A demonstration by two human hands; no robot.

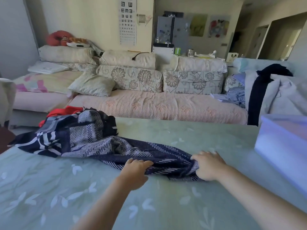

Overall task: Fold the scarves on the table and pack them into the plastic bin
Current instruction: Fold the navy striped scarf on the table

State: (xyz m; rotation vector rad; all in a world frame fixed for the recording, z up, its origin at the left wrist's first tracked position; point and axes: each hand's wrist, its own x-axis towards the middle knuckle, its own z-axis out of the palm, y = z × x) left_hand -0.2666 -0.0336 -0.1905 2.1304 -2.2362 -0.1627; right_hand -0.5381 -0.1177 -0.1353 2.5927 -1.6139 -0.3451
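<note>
A navy and white patterned scarf (pixel 93 140) lies crumpled across the table (pixel 49 188), stretching from a heap at the left to the middle. My left hand (pixel 135 170) grips its near edge at the centre. My right hand (pixel 208 165) grips the bunched right end of the same scarf. A red scarf (pixel 66 111) peeks out behind the heap at the far left edge. The translucent plastic bin (pixel 282 146) stands at the table's right side; its inside is not clearly visible.
The table carries a pale green cloth with white leaf prints. Behind it runs a long sofa (pixel 157 107) with floral cushions. A dark garment (pixel 260 90) hangs over bedding at the right.
</note>
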